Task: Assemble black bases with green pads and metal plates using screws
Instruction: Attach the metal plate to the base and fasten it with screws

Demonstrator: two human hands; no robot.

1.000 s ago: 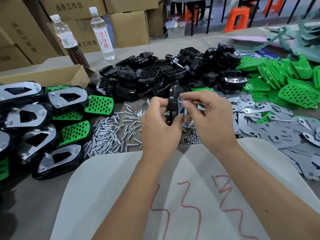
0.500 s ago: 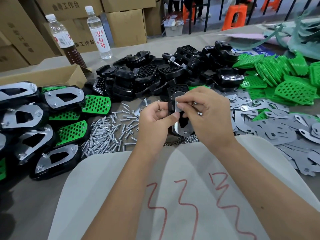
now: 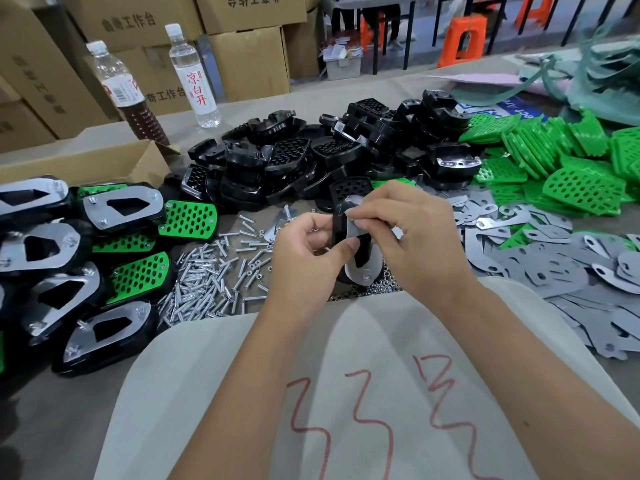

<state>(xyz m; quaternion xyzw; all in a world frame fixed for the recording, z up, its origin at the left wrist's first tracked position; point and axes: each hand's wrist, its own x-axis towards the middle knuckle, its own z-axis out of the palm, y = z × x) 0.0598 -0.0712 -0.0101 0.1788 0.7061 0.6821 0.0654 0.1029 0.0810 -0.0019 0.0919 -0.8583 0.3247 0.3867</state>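
I hold one black base [image 3: 337, 225] with a metal plate [image 3: 360, 268] on it, tilted upright over the table's middle. My left hand [image 3: 304, 258] grips its left edge, thumb pressed on the plate. My right hand [image 3: 415, 237] pinches the plate's upper end against the base. Loose screws [image 3: 207, 271] lie left of my hands, small nuts [image 3: 374, 289] just below them. More black bases [image 3: 311, 157] are heaped behind, green pads [image 3: 571, 168] at the right, metal plates [image 3: 554, 258] at the near right.
Finished assemblies [image 3: 86, 254] lie in rows at the left beside a cardboard box [image 3: 86, 164]. Two bottles [image 3: 194, 74] stand at the back left. Cardboard cartons [image 3: 242, 57] are stacked behind the table. A pale cloth with red marks [image 3: 346, 393] covers the near edge.
The base with its plate has turned from edge-on toward face-up between my hands, and my view has shifted slightly. Both hands kept their hold.
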